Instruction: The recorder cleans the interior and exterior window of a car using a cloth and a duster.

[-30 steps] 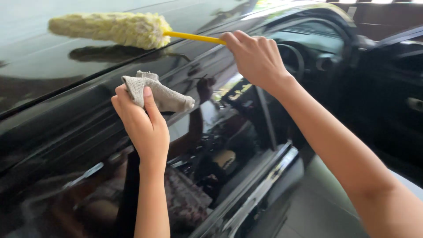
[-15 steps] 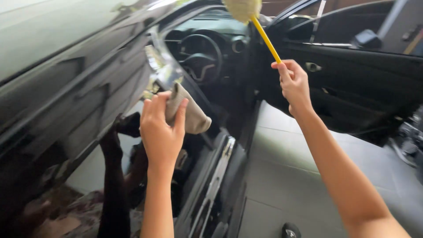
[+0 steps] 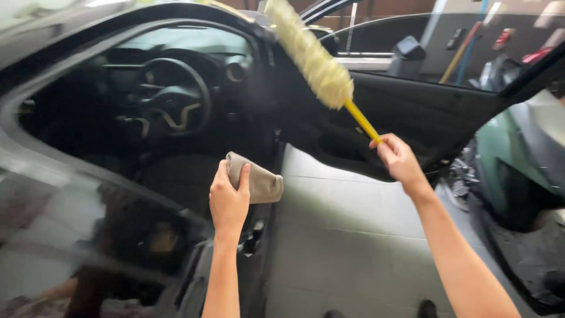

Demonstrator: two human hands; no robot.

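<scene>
Duster (image 3: 312, 59) tip beyond frame edge

The floor (image 3: 347, 235) is made of large grey tiles with thin joints. A black car (image 3: 70, 194) stands on the left with its front door (image 3: 424, 112) wide open; the steering wheel (image 3: 170, 100) shows inside the dark cabin. On the right stands a green vehicle (image 3: 518, 159). Behind are a brown wall (image 3: 400, 7) and some leaning poles (image 3: 459, 56). Soft daylight reflects on the glossy car body.
</scene>
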